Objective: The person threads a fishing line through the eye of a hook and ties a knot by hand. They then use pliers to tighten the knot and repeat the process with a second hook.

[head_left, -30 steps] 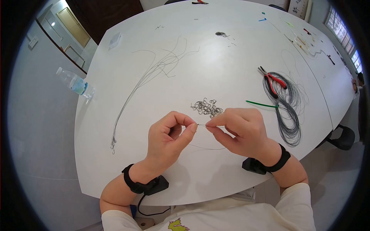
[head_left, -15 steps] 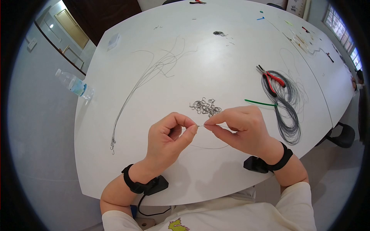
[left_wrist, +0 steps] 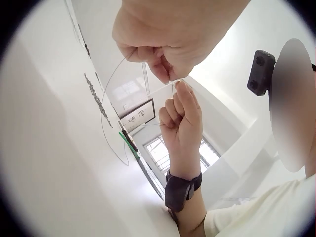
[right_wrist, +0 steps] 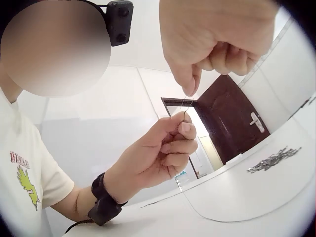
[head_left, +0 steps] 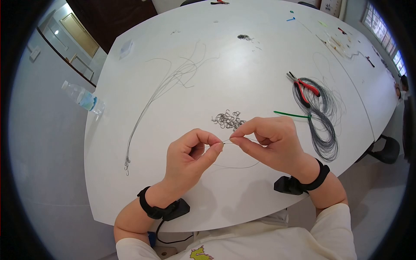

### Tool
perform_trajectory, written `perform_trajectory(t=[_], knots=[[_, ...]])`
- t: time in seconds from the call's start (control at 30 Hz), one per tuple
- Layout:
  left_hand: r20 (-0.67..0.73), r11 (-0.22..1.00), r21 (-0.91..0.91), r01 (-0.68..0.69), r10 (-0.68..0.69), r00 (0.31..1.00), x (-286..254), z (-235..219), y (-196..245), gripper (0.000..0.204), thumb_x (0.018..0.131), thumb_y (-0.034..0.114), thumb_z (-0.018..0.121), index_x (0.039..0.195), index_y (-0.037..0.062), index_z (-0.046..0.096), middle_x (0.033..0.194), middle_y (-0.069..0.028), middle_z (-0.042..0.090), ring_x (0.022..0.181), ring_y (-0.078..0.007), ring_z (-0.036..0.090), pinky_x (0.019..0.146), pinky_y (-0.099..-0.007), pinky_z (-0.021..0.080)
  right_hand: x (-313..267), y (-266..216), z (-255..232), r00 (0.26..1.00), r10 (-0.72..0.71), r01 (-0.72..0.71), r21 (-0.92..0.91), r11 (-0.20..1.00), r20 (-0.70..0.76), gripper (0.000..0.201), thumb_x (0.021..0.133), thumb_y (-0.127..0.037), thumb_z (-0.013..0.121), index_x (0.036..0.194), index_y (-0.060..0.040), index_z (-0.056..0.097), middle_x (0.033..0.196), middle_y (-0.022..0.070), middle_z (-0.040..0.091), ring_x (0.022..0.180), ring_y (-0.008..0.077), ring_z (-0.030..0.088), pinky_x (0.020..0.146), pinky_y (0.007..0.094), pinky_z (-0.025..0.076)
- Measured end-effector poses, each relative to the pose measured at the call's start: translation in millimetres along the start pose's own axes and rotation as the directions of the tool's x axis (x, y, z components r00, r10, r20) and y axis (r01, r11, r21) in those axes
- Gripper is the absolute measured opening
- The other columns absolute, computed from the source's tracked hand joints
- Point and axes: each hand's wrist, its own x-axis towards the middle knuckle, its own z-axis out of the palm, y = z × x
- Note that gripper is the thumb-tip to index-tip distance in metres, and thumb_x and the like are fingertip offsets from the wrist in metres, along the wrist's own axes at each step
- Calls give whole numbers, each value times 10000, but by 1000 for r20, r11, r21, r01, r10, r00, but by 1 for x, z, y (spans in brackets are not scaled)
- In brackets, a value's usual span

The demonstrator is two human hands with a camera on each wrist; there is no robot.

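Note:
Thumb and forefinger of my left hand pinch a small dark fish hook, mostly hidden, only its tip showing in the right wrist view. Close on its right, my right hand pinches thin fishing line between thumb and fingertips. Two strands of this fishing line span the short gap between the hands. A loose loop of it hangs below them over the white table. Just beyond the fingertips lies a pile of fish hooks.
At left lies a bundle of lines with hooks at its near end. Red-handled pliers rest on a coil of grey line at right, bound by a green tie. A water bottle stands at the left edge.
My right fingertips have come slightly nearer the left ones and risen a little, and two strands now spread apart between the hands. The left hand keeps its pinch, nearly still.

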Motion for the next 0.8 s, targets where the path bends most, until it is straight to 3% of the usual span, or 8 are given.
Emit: perform_trajectory(t=[0.53,0.6,0.8], knots=[[8,999,20,-29,29,1000,0,0,-1,64,925,5,669,982,14,640,871,24,627,711,5,496,614,-148,385,0,3,-3,998,18,-15,-50,999,68,84,796,-123,769,810,-113,687,506,2,475,423,113,423,428,254,312],[6,999,13,-30,30,1000,0,0,-1,68,926,8,670,987,13,641,881,18,634,721,2,504,623,-150,394,0,4,-2,999,3,-2,-21,1000,51,77,781,-82,787,819,-92,720,503,-26,337,422,78,277,426,253,217],[9,1000,19,-18,18,1000,0,0,-1,67,929,11,668,990,9,642,898,5,643,753,-11,537,649,-157,418,0,5,-2,997,15,-15,-8,1000,70,83,784,-87,789,823,-91,717,501,-30,298,420,81,271,426,257,211]])
